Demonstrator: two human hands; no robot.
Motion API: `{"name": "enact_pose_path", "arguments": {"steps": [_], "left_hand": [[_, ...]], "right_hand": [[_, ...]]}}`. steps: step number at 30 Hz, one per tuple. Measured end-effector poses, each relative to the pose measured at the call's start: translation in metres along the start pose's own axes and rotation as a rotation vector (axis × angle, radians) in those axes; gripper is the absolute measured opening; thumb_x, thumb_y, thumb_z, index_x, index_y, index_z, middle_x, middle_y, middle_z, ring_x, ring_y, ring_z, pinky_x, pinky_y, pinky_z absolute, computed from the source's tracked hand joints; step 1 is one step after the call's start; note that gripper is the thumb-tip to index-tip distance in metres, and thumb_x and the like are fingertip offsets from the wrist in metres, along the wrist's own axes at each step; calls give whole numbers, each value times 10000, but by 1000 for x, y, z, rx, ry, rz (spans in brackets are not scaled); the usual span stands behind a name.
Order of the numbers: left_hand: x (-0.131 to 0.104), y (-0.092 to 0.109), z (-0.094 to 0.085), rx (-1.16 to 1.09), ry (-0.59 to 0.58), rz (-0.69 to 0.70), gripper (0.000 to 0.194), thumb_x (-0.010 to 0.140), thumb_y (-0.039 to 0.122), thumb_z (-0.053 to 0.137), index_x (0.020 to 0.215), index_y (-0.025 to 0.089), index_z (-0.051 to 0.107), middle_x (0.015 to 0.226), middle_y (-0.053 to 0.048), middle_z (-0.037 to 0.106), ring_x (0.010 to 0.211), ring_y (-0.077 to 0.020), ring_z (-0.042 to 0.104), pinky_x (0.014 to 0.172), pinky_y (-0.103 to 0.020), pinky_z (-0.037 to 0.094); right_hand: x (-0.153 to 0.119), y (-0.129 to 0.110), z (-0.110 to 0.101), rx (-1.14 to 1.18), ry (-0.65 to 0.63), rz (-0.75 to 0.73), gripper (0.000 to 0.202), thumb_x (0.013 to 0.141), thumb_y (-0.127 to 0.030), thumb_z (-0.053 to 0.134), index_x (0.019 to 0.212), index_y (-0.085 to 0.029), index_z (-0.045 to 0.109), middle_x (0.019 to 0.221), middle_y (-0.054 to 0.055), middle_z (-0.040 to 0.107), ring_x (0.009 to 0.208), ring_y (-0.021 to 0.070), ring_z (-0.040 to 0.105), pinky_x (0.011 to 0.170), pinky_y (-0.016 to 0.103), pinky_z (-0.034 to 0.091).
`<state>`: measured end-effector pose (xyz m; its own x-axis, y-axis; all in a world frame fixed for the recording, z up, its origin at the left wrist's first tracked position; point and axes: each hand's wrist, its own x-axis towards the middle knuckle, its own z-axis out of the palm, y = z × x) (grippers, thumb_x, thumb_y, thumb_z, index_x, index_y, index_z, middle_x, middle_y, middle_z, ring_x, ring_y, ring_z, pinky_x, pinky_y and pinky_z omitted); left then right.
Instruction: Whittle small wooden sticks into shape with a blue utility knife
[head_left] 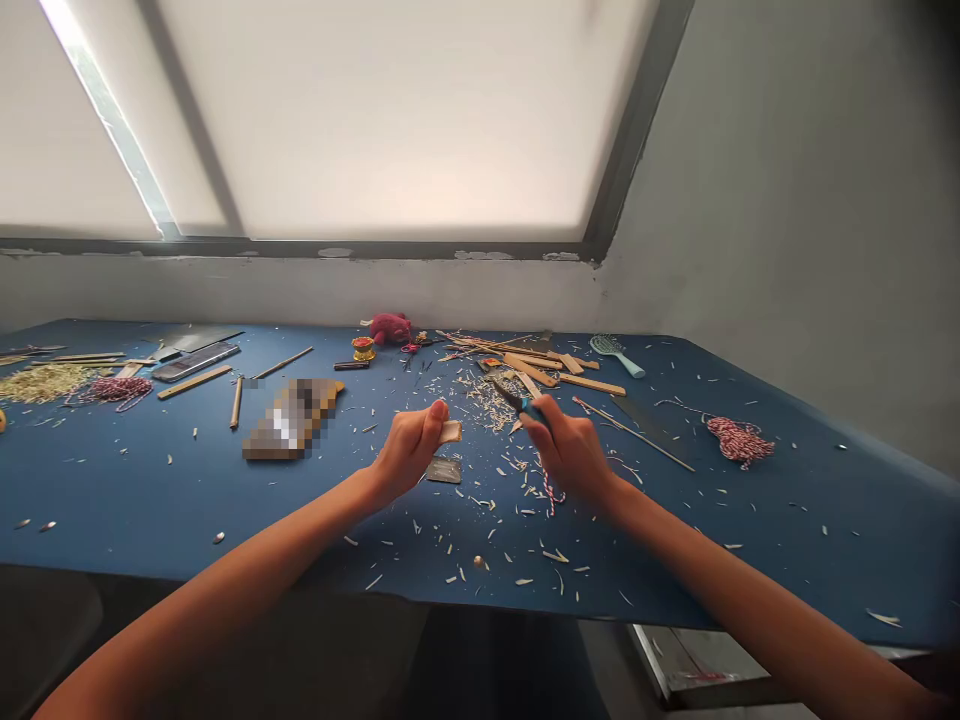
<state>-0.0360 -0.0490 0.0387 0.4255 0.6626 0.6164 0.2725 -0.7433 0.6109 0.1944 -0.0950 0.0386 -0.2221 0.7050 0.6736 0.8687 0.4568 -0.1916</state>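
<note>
My left hand (411, 447) is closed round a short pale wooden piece (451, 432), its squared end sticking out to the right. Just below that hand a small grey metal plate (444, 470) lies on the blue table. My right hand (571, 450) grips a knife (510, 397) with a blue handle, its dark blade pointing up and left, apart from the wooden piece. Pale wood shavings (491, 402) are heaped beyond the blade and scattered around both hands. A red-and-white string (550, 490) hangs or lies beside my right hand.
Wooden strips (592, 384) lie behind the shavings, near a mint hairbrush (616, 355). Bundled red-and-white cord (739, 441) sits at the right. A pixelated flat object (292, 420), sticks and another shavings pile (45, 382) are left. The blue table's front edge (360, 592) is close.
</note>
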Motion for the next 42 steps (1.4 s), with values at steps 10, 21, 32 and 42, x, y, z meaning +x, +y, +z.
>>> {"name": "enact_pose_path", "arguments": {"steps": [10,21,32,42], "left_hand": [[2,-1,1,51,-1,-19,464,955,392,198,561,182,323,515,43,329,476,-78,288,512,-249,243],[2,3,3,22,15,-63,473,953,403,198,559,180,333,512,45,321,481,-79,284,511,-248,234],[-2,8,4,-23,128,-44,487,955,400,211,541,186,354,487,39,348,447,-78,299,489,-262,241],[2,1,7,-76,59,-107,489,949,419,220,537,183,336,491,43,324,454,-74,286,486,-259,234]], "right_hand": [[-14,-19,7,5,-95,-212,316,918,-470,327,818,-194,445,573,-31,500,457,85,407,483,220,265],[-12,-23,9,-3,-116,-197,327,923,-470,322,825,-187,454,593,-18,542,459,94,438,479,227,259],[0,-11,13,-77,-85,-232,440,933,-513,223,814,-174,476,601,11,557,462,102,461,462,237,246],[8,30,-7,-197,53,163,409,956,-440,210,924,-152,499,514,-7,497,431,124,447,453,242,222]]}}
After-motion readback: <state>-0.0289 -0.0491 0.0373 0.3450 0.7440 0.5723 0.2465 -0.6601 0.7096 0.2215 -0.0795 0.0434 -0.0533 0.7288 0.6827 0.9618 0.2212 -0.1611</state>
